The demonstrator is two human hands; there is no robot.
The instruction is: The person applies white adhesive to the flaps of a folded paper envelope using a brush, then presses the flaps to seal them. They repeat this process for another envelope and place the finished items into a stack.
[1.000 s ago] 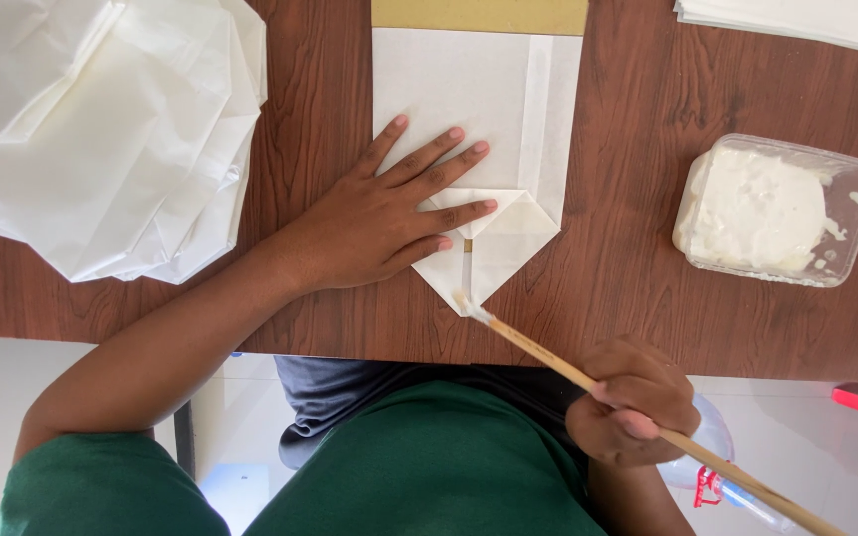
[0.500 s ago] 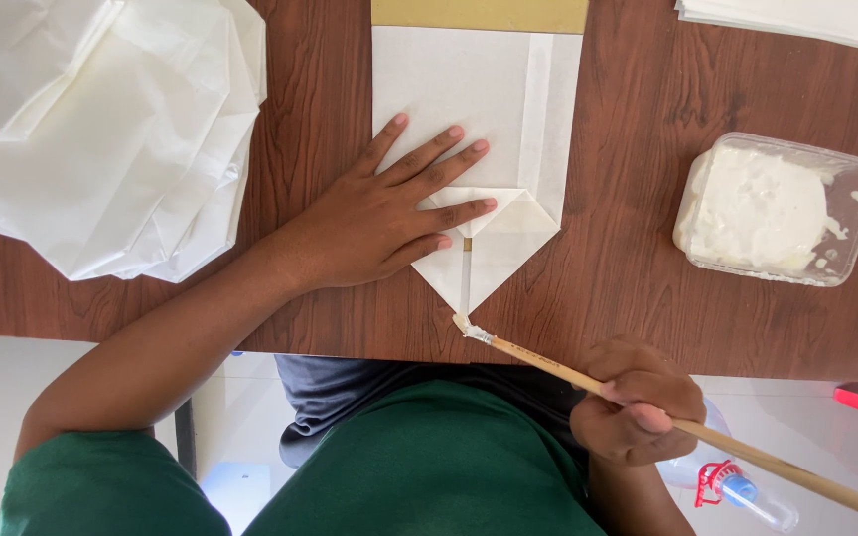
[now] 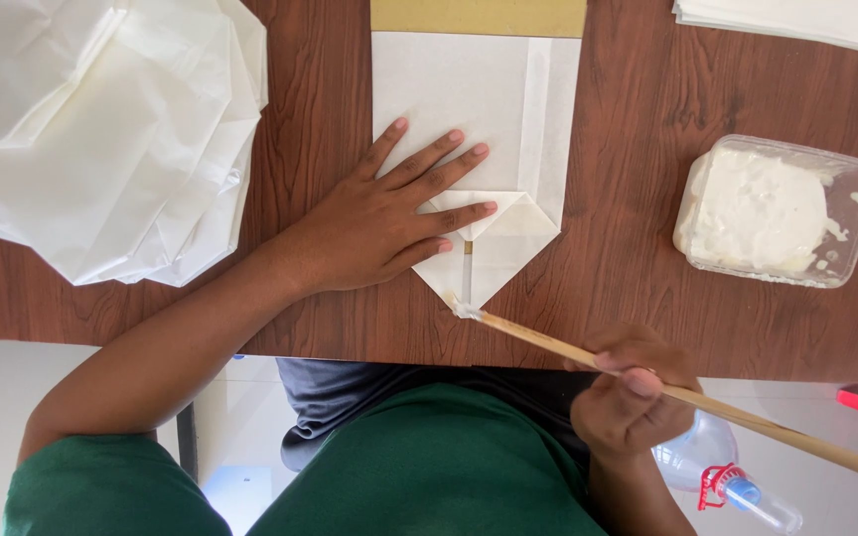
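On the folded paper, left hand lies flat; right hand pinches brush.

Left hand pressed flat on a white paper sheet, fingers spread over its folded, pointed end. Right hand gripping a long wooden stick, tip touching the point of the fold at the brown table edge. Tub of white paste to the right. Heap of white paper to the left. Plastic bottle below the table.

A white folded paper bag lies flat, wooden brush touching its pointed flap.
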